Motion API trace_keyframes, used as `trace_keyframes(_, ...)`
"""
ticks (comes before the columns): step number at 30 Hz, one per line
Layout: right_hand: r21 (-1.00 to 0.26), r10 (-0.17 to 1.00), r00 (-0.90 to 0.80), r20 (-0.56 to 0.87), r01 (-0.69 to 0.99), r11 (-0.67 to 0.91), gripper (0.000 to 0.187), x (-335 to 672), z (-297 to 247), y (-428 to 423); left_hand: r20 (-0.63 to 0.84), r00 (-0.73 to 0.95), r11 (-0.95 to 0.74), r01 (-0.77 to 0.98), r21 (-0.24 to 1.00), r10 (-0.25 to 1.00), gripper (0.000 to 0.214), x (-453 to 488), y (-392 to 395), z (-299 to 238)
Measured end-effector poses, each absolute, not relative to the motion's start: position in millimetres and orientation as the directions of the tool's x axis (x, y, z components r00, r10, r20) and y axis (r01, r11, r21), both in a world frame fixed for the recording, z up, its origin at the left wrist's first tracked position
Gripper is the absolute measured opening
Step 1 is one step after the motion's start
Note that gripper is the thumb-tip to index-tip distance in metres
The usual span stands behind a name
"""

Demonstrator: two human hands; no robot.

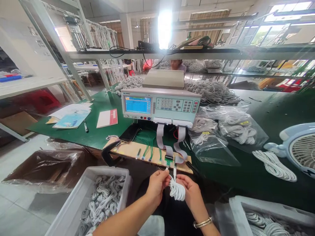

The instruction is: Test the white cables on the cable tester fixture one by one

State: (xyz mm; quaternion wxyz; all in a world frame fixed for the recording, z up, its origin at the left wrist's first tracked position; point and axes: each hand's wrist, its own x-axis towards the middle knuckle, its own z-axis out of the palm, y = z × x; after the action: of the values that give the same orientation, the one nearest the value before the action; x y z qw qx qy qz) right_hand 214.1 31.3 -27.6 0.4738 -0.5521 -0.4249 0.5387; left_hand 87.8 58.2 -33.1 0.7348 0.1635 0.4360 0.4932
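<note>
My left hand [157, 185] pinches one white plug end of a coiled white cable [177, 190], right at the front edge of a wooden board [152, 157]. My right hand [190, 190] is closed at the coil's right side, its fingertips by the cable's other white plug [175, 173]. Both plugs meet small connectors on the board; whether they are fully seated I cannot tell. Beside them a small green circuit board [168, 161] joins grey ribbon cables [160, 137] running up to a tester [161, 106] with a lit blue screen.
A white bin [90, 173] of coiled cables stands at the left, another bin [270, 206] at the lower right. Bagged cables [236, 129], a loose white cable bundle [274, 165] and a fan [301, 147] lie right on the green table. A person [178, 65] sits behind the tester.
</note>
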Motion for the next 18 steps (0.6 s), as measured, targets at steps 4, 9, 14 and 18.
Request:
trace_keyframes(4,-0.977,0.979,0.053,-0.198,-0.092,-0.192,0.021,215,-30,32,-0.478,0.189,0.497,-0.543,0.677,0.858,0.022,85,61,-32)
trace_keyframes(9,-0.974,0.979,0.054,-0.194,-0.126,-0.186,0.024,215,-32,34,-0.491,0.176,0.503,-0.526,0.686,0.853,0.022,86,64,-31)
trace_keyframes(14,-0.975,0.975,0.096,-0.2,-0.112,-0.189,0.027,213,-29,32,-0.481,0.116,0.448,-0.599,0.664,0.869,0.024,93,55,-30)
trace_keyframes(18,-0.959,0.961,0.137,-0.238,-0.188,-0.211,0.027,209,-29,32,-0.427,0.142,0.415,-0.629,0.657,0.893,0.024,89,53,-29)
